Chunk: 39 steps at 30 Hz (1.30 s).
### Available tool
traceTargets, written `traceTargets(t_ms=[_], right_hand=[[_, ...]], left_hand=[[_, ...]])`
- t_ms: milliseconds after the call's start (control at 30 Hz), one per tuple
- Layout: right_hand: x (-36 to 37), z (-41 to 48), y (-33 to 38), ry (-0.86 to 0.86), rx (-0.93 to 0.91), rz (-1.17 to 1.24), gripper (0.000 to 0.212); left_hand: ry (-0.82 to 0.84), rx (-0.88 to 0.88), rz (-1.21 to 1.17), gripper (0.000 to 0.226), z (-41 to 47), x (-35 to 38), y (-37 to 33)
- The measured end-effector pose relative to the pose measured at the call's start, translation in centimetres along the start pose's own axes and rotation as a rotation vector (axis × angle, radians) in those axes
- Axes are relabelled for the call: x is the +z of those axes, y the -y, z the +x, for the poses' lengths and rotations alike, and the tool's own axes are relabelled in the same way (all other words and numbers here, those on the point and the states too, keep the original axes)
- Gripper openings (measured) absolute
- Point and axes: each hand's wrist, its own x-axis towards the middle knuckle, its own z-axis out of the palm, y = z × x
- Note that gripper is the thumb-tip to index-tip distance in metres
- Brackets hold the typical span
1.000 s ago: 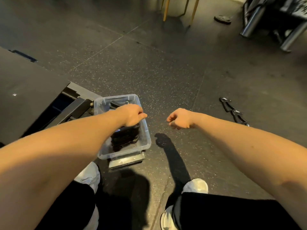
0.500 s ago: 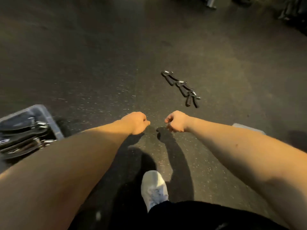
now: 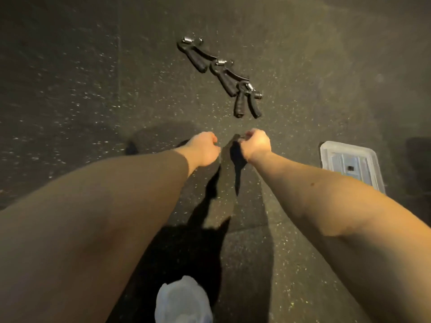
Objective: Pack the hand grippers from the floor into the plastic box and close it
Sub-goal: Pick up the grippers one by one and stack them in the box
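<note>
Right now three black hand grippers (image 3: 224, 78) with metal coil springs lie on the dark speckled rubber floor (image 3: 70, 89). They touch or overlap end to end in a chain that runs diagonally from far left to near right. The chain sits ahead of both hands and a little to the right of the gap between them. The nearest gripper (image 3: 240, 104) has its two ribbed handles pointing back toward the person and its spring end turned away, so its long axis runs roughly along the line of reach. The farthest gripper (image 3: 195, 59) slants more across that line. Both bare forearms are stretched forward. The left hand (image 3: 203, 148) is curled into a loose fist with nothing in it. The right hand (image 3: 256, 143) is curled the same way, and the dark patch at its fingertips looks like shadow on the floor, not a held object. The right hand is nearer the chain, almost directly below the nearest gripper's handles, so it seems the likelier one to take that gripper first, while the left would have to cross toward the right. A clear plastic lid (image 3: 345, 159) lies flat on the floor just beside the right forearm, which hides part of it. The plastic box is not in view, so every gripper picked up will have to be carried off to it. A white shoe (image 3: 184, 301) shows at the bottom edge.
</note>
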Motion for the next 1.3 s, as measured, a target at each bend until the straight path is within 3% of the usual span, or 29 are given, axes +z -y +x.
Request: traceTargets(t_ms=[333,567,733,900,1033,1133,1300], right_hand=[[1.9,9.5,5.0,-0.154,-0.026,-0.202,0.060],[1.7,9.6,6.3,-0.175,0.204,0.086,0.038],[4.0,3.9,5.0,-0.150,0.231,0.345,0.034],[6.1,-3.5,3.9,-0.013,0.052,0.555,0.027],[6.8,-10.3,4.5,0.104,-0.075,0.589,0.038],[7.0,-15.2,5.6,0.192,-0.166,0.629,0.011],[5.0,-23.2,9.2,0.289,-0.305,0.488,0.006]], left_hand=[[0.036,-0.036,-0.293,0.053,7.0,-1.5,-0.9],[0.064,-0.042,-0.395,0.049,7.1,-2.5,-0.1],[0.033,-0.084,-0.545,0.052,5.5,-3.1,0.8],[0.016,-0.111,-0.706,0.024,1.5,-4.2,1.2],[-0.062,-0.043,-0.535,0.031,-3.7,-5.7,3.2],[-0.145,-0.011,-0.425,0.022,-8.6,-7.1,5.2],[-0.217,0.000,-0.286,0.022,-17.6,-11.6,8.5]])
